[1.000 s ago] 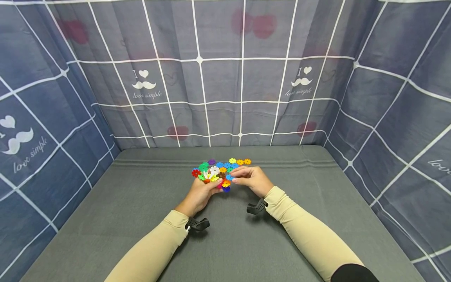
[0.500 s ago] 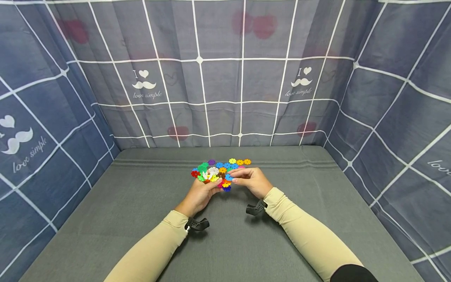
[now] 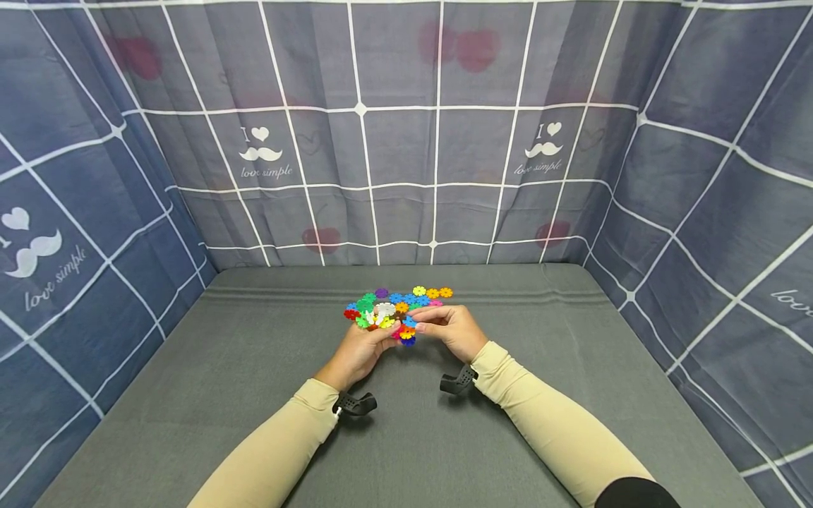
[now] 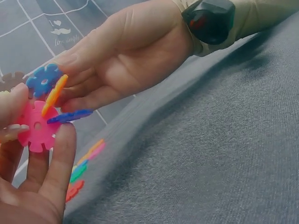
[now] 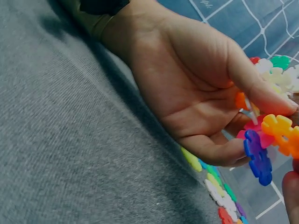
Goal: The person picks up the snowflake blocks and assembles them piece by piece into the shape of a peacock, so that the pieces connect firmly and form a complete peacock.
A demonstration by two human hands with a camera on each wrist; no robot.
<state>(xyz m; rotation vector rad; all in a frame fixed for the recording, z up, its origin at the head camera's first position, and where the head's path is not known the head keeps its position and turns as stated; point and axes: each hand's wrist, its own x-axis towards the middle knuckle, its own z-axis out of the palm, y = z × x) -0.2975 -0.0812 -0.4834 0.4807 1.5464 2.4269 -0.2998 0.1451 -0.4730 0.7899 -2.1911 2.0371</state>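
- The left hand pinches a joined cluster of flower-shaped plastic pieces, thumb above and fingers below, against the pink piece.
- The orange piece and the dark blue piece stand out from the pink one, both edge-on in the left wrist view.
- The right hand comes in from the other side and pinches the blue piece between thumb and fingers; in the left wrist view this piece sits just above the pink one, beside the orange one.
- The cluster is held above the tabletop, about midway between its left and right edges and nearer the far edge.
- Beyond the hands, toward the far edge, lie more flower pieces, among them the purple piece, the green piece and, at the right end, the orange pair.
- White and yellow pieces show beside the left thumb; whether they are joined to the cluster, I cannot tell.
- A checked curtain rises behind the far edge.
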